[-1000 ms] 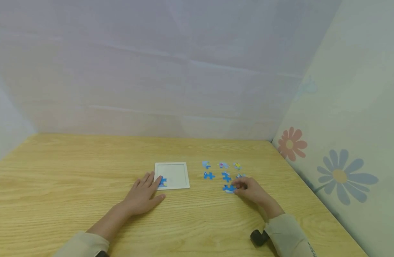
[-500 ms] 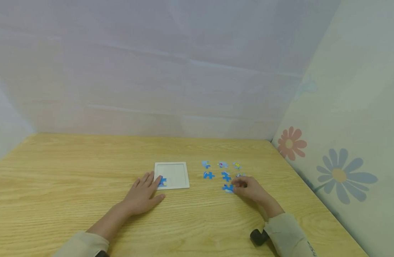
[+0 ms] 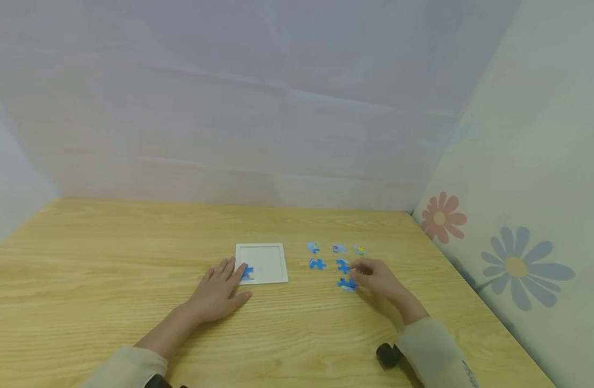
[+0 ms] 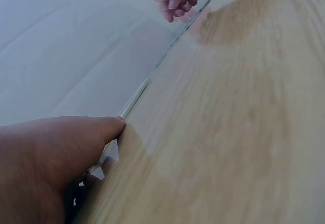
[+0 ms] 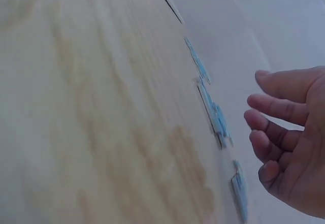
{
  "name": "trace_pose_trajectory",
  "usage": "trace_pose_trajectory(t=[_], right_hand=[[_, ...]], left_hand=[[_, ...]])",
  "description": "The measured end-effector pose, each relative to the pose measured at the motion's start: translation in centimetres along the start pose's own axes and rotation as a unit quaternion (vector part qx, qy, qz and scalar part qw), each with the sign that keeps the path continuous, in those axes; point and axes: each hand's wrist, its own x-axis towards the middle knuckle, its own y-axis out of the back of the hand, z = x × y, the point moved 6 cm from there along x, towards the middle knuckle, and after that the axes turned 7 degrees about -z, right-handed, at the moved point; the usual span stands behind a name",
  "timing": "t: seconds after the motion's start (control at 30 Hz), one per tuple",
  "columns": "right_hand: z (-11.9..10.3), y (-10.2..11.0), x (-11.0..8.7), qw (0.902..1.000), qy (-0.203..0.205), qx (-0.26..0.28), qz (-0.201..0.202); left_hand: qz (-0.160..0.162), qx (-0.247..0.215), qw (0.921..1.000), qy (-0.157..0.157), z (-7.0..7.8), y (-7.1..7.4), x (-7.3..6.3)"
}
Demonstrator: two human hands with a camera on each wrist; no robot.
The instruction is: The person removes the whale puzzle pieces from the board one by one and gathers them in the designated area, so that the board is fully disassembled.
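Note:
My left hand [image 3: 217,293] lies with its fingers straight, index finger over the left edge of a white puzzle tray [image 3: 271,262]. One blue jigsaw piece [image 3: 249,273] sits in the tray's near left corner, beside that fingertip. My right hand [image 3: 380,282] hovers over the right side of the loose pieces, nearest to a blue jigsaw piece [image 3: 347,284] and another blue piece [image 3: 342,265]. In the right wrist view, its thumb and fingers [image 5: 282,84] are loosely bent and apart, with nothing between them. It partly covers the pieces in the head view.
Further loose pieces lie right of the tray: a blue one [image 3: 317,264], a pale one [image 3: 313,247], one with a pink spot [image 3: 339,248] and one with a yellow flower [image 3: 360,250]. A wall with printed flowers [image 3: 515,267] borders the wooden table [image 3: 287,339] on the right.
My right hand has lifted and shifted slightly away from me, now covering the piece that showed at its far side. My left hand keeps its place on the tray. The head view has shifted slightly.

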Motion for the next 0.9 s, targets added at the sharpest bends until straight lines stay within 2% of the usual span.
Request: trace_pose_trajectory(t=[0.17, 0.43, 0.53, 0.8, 0.9], right_hand=[[-1.7, -0.6, 1.3, 0.9989, 0.030, -0.035, -0.003], [-5.4, -3.5, 3.8, 0.9944, 0.096, -0.015, -0.042], [-6.7, -4.7, 4.8, 0.9925, 0.109, -0.016, -0.054], [-9.0, -8.2, 7.2, 0.9914, 0.099, 0.035, -0.078], [-9.5, -9.5, 7.9, 0.9927, 0.082, 0.026, -0.085]], left_hand=[[0.003, 0.000, 1.0000, 0.003, -0.1, -0.2, 0.0], [0.010, 0.002, 0.9999, 0.000, -0.2, -0.8, 0.0], [0.012, -0.004, 0.9999, 0.001, -0.2, -0.8, 0.0], [0.024, -0.002, 0.9996, 0.012, -0.2, -0.5, 0.1], [0.042, 0.007, 0.9990, 0.014, -0.2, -0.1, 0.1]])
